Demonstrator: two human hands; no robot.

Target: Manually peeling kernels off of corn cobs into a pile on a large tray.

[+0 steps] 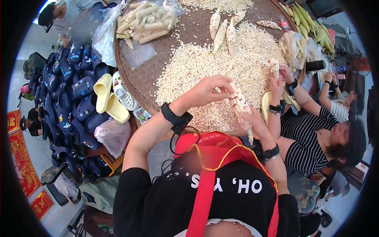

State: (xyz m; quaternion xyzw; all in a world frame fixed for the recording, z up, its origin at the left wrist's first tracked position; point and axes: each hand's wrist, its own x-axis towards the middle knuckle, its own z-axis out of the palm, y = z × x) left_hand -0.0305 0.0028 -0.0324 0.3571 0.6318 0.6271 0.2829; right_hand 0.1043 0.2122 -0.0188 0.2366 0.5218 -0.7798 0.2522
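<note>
An ear of pale corn with dark red kernels (pixel 239 101) is held aslant above the heap of kernels. Around its lower part my right hand (pixel 257 124) is closed, with the bare tip poking out below. My left hand (pixel 210 91) has its thumb and fingers pinched at the ear's upper end. Under both hands, loose cream-coloured kernels (pixel 189 73) cover much of a large round woven tray (pixel 136 81). Several whole ears (pixel 221 35) lie on the heap's far side, and a single speckled ear (pixel 269 25) rests farther right.
Stripped cobs in a plastic bag (pixel 152 21) sit at the tray's far left. Navy clogs (pixel 83 89) and yellow slippers (pixel 103 93) crowd the left. On the right a co-worker in a striped shirt (pixel 304 136) holds another ear (pixel 274 68); husked corn (pixel 302 21) lies beyond.
</note>
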